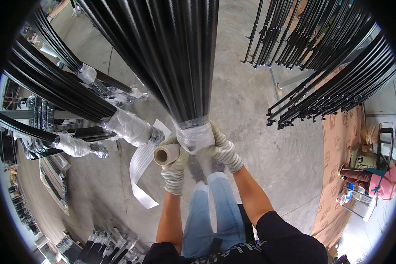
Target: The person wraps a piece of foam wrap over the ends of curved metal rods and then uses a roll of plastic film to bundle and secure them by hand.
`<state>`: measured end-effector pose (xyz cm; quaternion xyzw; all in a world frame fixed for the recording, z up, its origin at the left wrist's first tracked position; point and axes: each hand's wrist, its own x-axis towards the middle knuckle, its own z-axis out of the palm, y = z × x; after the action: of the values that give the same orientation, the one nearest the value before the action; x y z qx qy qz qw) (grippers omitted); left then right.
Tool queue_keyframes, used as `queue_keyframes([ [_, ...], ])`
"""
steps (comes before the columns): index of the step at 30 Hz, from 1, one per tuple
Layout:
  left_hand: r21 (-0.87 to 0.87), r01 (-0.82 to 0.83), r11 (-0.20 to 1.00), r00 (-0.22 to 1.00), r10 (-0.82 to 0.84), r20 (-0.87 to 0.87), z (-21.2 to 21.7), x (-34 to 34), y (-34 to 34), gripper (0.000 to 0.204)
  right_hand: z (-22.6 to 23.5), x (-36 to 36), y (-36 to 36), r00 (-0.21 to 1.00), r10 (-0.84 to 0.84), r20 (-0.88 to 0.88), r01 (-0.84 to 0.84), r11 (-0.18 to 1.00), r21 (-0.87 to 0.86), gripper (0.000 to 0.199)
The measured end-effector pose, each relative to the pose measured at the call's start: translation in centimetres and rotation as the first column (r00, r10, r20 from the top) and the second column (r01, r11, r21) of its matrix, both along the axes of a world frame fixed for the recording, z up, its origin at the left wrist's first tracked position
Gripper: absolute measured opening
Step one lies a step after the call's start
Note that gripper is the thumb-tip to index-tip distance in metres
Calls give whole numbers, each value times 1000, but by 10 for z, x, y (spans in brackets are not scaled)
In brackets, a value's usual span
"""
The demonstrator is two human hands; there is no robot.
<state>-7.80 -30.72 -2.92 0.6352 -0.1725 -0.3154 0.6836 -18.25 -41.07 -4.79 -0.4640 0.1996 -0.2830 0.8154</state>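
A thick bundle of long black metal rods [171, 57] stands in front of me, its lower end bound in clear stretch film [193, 134]. My left hand [174, 165], in a knitted work glove, grips a roll of stretch film by its cardboard core [165, 155] right beside the wrapped end. A loose strip of film [141, 171] hangs from the roll toward the floor. My gloved right hand [222, 147] presses against the right side of the wrapped end and holds the bundle.
More black rod bundles with film-wrapped ends [127, 125] lean at the left. Racks of black rods [334, 83] stand at the right. A person in a pink top [383, 182] sits at the far right. Concrete floor [268, 145] lies below, with parts stacked at the bottom left [105, 246].
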Motion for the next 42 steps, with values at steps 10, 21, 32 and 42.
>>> queue_keyframes([
  [10,-34,67,997,993,-70,-92,0,27,13,46,-6,-32,7,886,-390,-252,85,670,-737,27],
  [21,405,29,914,565,-349,747,32,-40,25,65,-42,-16,0,983,-166,81,126,925,360,23],
  [32,508,57,860,583,-442,682,61,-72,1,61,-25,-36,36,883,-442,-157,412,891,-190,33],
  [42,290,122,949,693,-290,660,31,-63,-8,55,23,-52,13,912,-392,-120,391,920,-32,41],
])
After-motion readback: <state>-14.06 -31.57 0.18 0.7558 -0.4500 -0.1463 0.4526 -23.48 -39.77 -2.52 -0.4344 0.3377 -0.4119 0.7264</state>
